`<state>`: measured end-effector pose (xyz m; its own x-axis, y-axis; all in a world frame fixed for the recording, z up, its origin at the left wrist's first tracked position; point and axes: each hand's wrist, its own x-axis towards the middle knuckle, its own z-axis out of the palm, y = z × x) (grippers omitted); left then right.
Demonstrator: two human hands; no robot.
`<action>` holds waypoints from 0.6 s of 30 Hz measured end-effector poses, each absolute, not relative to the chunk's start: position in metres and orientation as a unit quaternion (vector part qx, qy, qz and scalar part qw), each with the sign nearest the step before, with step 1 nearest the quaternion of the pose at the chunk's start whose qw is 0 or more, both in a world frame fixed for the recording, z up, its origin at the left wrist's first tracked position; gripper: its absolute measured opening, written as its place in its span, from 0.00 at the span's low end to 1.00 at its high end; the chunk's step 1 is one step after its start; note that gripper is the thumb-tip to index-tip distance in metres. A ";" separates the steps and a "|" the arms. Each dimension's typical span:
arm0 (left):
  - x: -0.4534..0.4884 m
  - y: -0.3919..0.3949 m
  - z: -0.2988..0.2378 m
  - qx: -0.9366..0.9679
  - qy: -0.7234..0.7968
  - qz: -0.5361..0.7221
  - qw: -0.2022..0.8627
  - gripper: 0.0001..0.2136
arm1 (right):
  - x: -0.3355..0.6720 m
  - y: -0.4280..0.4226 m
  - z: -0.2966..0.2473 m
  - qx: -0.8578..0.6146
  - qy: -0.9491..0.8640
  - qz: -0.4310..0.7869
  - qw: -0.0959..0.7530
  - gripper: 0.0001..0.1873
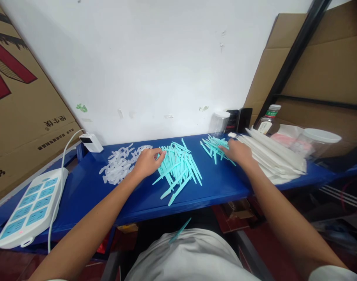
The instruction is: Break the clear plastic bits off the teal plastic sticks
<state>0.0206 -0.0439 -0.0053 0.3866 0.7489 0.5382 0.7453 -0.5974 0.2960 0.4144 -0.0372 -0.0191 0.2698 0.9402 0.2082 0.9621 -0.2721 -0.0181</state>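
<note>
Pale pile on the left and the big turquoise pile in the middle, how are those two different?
Colour: the pale pile is whitish, while the middle turquoise pile is blue-green.
Piece shape: the pale pile's pieces look short and stubby; the middle turquoise pile's are long and slender.
Place: the left hand's fingertips are at the middle turquoise pile's edge; the pale pile lies mostly left of them.
Both lie loose on the blue table.

Left hand (147, 162): fingertips (160, 152) drawn together, left forearm (103, 212) trailing behind it. Right hand (238, 151): fingers bent, grip unclear.

Turquoise sticks (180, 168), whitish pieces (116, 167), blue tabletop (222, 183)
</note>
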 end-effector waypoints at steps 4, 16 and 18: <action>0.021 -0.044 -0.006 0.835 0.445 0.324 0.005 0.20 | 0.396 -0.044 -0.012 -0.768 -0.626 -0.068 0.115 0.25; 0.020 -0.044 -0.006 0.836 0.445 0.321 0.004 0.20 | 0.359 -0.044 -0.009 -0.741 -0.662 -0.058 0.097 0.15; 0.020 -0.045 -0.005 0.836 0.444 0.322 0.001 0.20 | 0.353 -0.085 -0.002 -0.721 -0.667 -0.045 0.183 0.18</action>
<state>0.0200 -0.0447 -0.0049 0.3977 0.7436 0.5375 0.7423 -0.6051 0.2879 0.3532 -0.0850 -0.0016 0.1058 0.9449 0.3098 0.9780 -0.0426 -0.2041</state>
